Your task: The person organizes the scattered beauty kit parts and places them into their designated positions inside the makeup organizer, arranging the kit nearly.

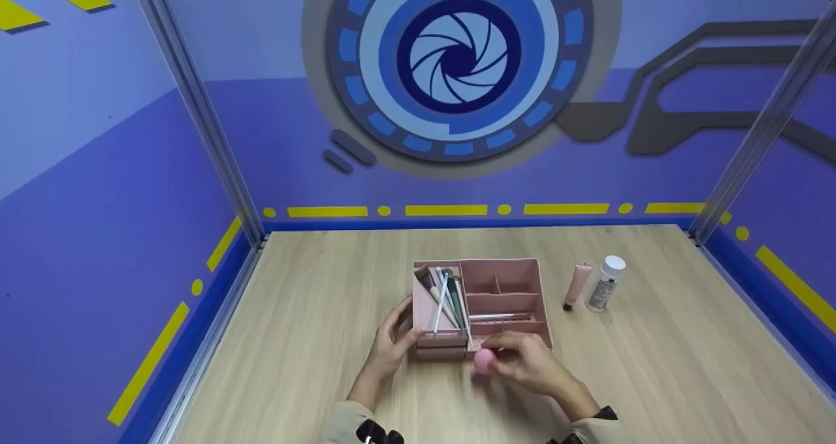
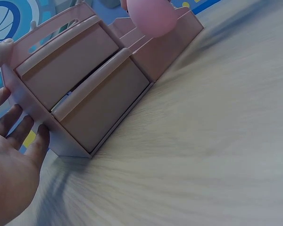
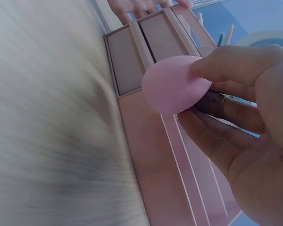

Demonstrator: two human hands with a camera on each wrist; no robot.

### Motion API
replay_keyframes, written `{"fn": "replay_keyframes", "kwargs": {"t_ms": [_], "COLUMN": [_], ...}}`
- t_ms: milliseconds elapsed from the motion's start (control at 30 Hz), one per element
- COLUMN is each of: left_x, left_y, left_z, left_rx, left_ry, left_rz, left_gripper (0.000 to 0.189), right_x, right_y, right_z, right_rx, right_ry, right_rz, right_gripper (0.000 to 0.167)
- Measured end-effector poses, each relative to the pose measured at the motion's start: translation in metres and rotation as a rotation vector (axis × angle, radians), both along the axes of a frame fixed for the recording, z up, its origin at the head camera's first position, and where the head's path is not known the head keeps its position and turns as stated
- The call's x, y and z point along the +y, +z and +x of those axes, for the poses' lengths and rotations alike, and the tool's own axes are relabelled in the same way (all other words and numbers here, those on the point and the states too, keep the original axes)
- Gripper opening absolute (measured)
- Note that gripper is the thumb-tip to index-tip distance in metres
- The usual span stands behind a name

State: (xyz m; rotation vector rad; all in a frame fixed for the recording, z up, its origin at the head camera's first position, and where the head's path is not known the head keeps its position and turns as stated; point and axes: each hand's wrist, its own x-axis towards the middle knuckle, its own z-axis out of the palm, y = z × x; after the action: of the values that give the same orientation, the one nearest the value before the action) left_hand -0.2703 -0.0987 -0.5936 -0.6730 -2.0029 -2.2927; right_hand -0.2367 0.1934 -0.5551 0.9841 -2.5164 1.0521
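Observation:
A pink makeup organizer with two drawers at its front left stands on the table. My left hand rests along the organizer's left side, fingers spread on the side wall and thumb at the top front edge. My right hand pinches a pink makeup sponge between thumb and fingers, just in front of the right half. In the right wrist view the egg-shaped sponge overlaps the organizer's front. Several makeup brushes lie slanted over the organizer's left top.
Slim sticks lie in a middle compartment on the organizer's right. Beyond that side are a pink tube with a dark cap and a white-capped bottle. Blue panels wall in the wooden table at the back and sides.

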Motion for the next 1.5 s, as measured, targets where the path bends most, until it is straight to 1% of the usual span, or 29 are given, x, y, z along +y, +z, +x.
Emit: {"fn": "replay_keyframes", "kwargs": {"t_ms": [167,300,500,700,767,933,1100,1167,1333,1500], "left_x": [0.000,0.000,0.000,0.000,0.000,-0.001,0.000,0.000,0.000,0.000], "left_y": [-0.001,-0.002,-0.002,-0.002,-0.001,0.000,-0.001,-0.002,-0.003,-0.002], "left_z": [0.000,-0.001,-0.001,0.000,0.000,-0.001,0.000,0.000,-0.001,-0.002], "left_rx": [0.012,0.007,0.013,0.026,0.020,0.037,0.057,0.055,0.060,0.060], "left_ry": [0.015,0.010,-0.007,-0.004,-0.009,-0.016,0.009,0.021,0.021,0.031], "left_rz": [-0.014,-0.020,-0.004,-0.018,-0.014,-0.003,-0.020,-0.027,-0.022,-0.021], "left_gripper": [0.063,0.062,0.063,0.062,0.063,0.062,0.062,0.062,0.060,0.060], "right_x": [0.002,0.003,0.003,0.004,0.004,0.004,0.002,0.002,0.001,0.001], "right_y": [0.002,0.003,0.006,0.008,0.009,0.012,0.016,0.017,0.017,0.016], "right_z": [-0.002,-0.004,-0.008,-0.010,-0.011,-0.016,-0.019,-0.019,-0.019,-0.022], "right_rx": [-0.029,-0.039,-0.062,-0.049,-0.051,-0.019,-0.019,-0.018,-0.002,-0.011], "right_ry": [0.006,-0.011,-0.007,-0.027,-0.029,-0.052,-0.067,-0.078,-0.098,-0.086], "right_rz": [-0.022,-0.006,-0.019,-0.019,-0.023,0.000,0.003,0.007,0.009,-0.024], "right_gripper": [0.025,0.026,0.024,0.024,0.024,0.026,0.026,0.026,0.026,0.025]}}
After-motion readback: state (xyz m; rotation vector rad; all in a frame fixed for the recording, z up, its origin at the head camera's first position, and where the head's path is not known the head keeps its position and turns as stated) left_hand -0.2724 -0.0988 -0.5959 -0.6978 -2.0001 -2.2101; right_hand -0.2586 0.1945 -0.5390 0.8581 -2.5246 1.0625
